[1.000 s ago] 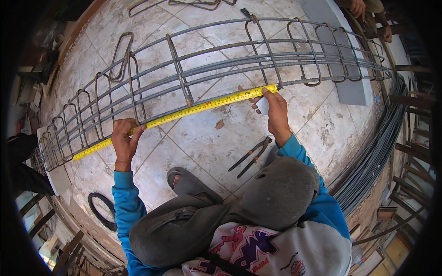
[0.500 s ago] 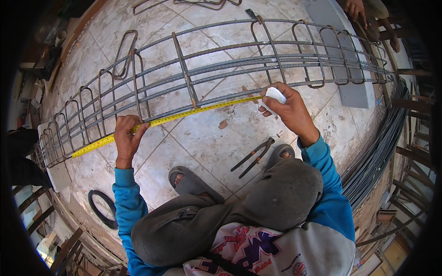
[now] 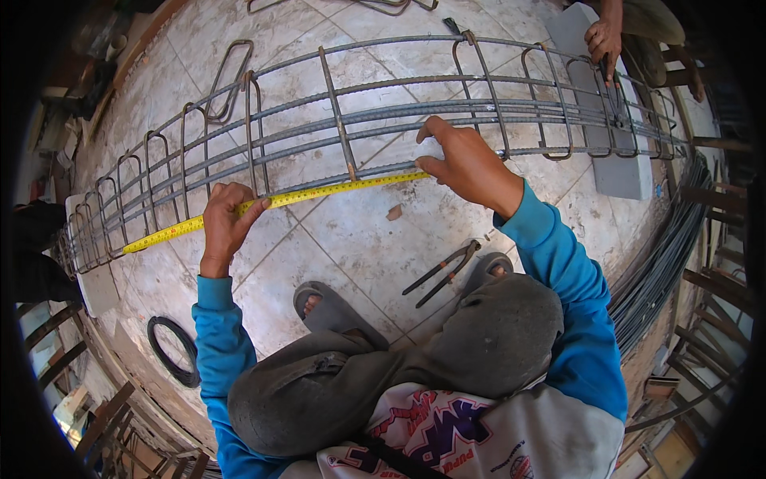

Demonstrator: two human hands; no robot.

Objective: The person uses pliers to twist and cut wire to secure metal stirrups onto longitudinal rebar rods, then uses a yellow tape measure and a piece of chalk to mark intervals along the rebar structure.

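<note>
1. Sleeves point(image 3: 574, 267): long, bright blue, with close-fitting cuffs.
2. Shirt front point(image 3: 570, 427): pale grey, with red and purple print, a round emblem point(image 3: 522, 467).
3. Trousers point(image 3: 495, 343): loose, dark grey, dusty.
4. Sandals point(image 3: 343, 323): dark grey, open-toed, broad-strapped.
5. Left hand point(image 3: 227, 222) and right hand point(image 3: 471, 166): bare.

An extended yellow measuring tape point(image 3: 335, 188) runs along the near left side of a long, grey-brown, openwork rebar cage point(image 3: 339, 120)

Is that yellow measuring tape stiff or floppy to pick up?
The yellow tape looks thin and flat, so it is probably light and bendy. It runs fairly straight from the left hand toward the right hand, so it may keep its line there. Being narrow, it could buckle if pushed endwise.
</note>
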